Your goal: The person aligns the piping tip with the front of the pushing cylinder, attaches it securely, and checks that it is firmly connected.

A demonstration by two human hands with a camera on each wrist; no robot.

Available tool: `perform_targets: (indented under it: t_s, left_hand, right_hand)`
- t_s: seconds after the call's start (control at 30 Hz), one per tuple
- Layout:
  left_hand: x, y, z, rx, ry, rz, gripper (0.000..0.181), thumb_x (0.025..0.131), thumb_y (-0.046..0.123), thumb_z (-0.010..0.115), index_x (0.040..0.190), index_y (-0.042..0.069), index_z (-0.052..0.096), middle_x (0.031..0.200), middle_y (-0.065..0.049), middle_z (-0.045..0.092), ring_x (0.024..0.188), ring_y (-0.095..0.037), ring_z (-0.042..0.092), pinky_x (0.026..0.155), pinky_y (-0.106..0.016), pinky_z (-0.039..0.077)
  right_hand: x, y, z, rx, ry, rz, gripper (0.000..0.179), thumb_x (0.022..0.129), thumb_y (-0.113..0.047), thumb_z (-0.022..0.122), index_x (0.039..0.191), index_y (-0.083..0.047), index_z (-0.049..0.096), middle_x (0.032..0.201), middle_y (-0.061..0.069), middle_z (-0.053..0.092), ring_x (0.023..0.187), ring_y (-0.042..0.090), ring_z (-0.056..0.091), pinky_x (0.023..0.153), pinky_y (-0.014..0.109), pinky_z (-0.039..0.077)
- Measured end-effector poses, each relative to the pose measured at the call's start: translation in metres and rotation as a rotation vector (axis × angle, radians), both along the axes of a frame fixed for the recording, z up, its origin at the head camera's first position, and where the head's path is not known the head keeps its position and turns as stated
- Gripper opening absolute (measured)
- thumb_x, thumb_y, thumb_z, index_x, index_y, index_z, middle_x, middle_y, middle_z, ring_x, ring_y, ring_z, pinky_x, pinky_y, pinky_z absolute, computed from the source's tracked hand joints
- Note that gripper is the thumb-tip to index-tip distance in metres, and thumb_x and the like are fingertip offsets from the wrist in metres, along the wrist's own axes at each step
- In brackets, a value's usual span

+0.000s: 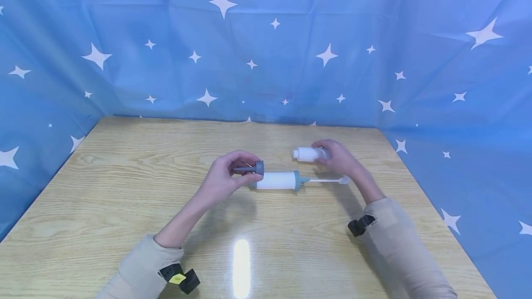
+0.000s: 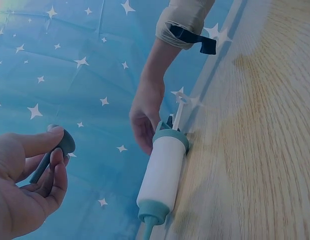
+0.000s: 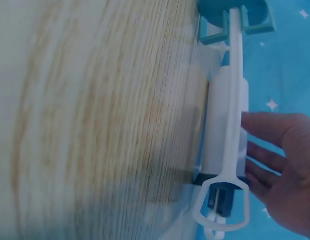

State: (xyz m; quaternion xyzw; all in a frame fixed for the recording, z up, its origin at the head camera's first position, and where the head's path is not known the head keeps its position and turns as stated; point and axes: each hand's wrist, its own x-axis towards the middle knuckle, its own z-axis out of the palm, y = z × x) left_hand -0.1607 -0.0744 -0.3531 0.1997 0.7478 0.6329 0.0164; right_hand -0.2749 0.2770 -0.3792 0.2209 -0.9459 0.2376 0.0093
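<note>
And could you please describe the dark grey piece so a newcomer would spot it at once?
Over the wooden table, find the person's left hand. It pinches the dark grey piece, a thin stem with a wide round head. Unlike the teal-ended tube and white tube nearby, it is smaller and dark throughout.

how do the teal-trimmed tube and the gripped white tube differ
The teal-trimmed tube lies ungripped; the white tube is held by the right hand. The teal-trimmed tube has teal end pieces; the white tube shows a dark collar. Both have white cylindrical bodies.
</note>
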Motion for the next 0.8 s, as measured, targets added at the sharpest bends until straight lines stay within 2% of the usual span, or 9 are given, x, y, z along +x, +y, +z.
perform_targets:
  t_s: [0.23, 0.5, 0.6, 0.8]
  left_hand:
    - [0.0, -0.001, 0.0, -0.001, -0.015, 0.008, 0.033, 0.086, 0.011, 0.082, 0.117, 0.01, 0.07, 0.11, -0.006, 0.07, 0.097, -0.021, 0.069, 0.085, -0.038, 0.059]
    - [0.0, -0.001, 0.001, 0.0, -0.019, 0.005, 0.033, 0.086, 0.011, 0.082, 0.117, 0.01, 0.07, 0.111, -0.006, 0.069, 0.098, -0.021, 0.069, 0.084, -0.034, 0.059]
    - [0.0, -0.002, 0.001, -0.001, -0.023, 0.005, 0.033, 0.087, 0.011, 0.082, 0.117, 0.01, 0.07, 0.111, -0.006, 0.069, 0.099, -0.021, 0.069, 0.084, -0.034, 0.059]
    - [0.0, -0.001, 0.002, -0.005, -0.035, 0.014, 0.033, 0.087, 0.011, 0.082, 0.117, 0.012, 0.07, 0.11, -0.006, 0.07, 0.098, -0.021, 0.069, 0.084, -0.037, 0.059]
  right_hand:
    - [-0.006, 0.002, -0.002, 0.069, -0.04, -0.008, 0.045, 0.085, 0.001, 0.075, 0.127, 0.006, 0.062, 0.125, 0.027, 0.063, 0.116, 0.047, 0.057, 0.102, 0.063, 0.044]
    - [-0.011, 0.011, -0.004, 0.111, -0.121, -0.062, 0.049, 0.086, -0.005, 0.077, 0.132, 0.001, 0.061, 0.129, 0.027, 0.061, 0.118, 0.046, 0.056, 0.102, 0.063, 0.044]
    - [-0.011, 0.013, -0.002, 0.102, -0.093, -0.063, 0.05, 0.085, -0.004, 0.078, 0.132, 0.002, 0.061, 0.129, 0.027, 0.062, 0.119, 0.047, 0.056, 0.103, 0.063, 0.042]
    - [-0.005, 0.014, 0.009, 0.072, 0.038, -0.086, 0.048, 0.084, -0.001, 0.077, 0.129, 0.001, 0.063, 0.127, 0.027, 0.063, 0.117, 0.049, 0.057, 0.101, 0.065, 0.043]
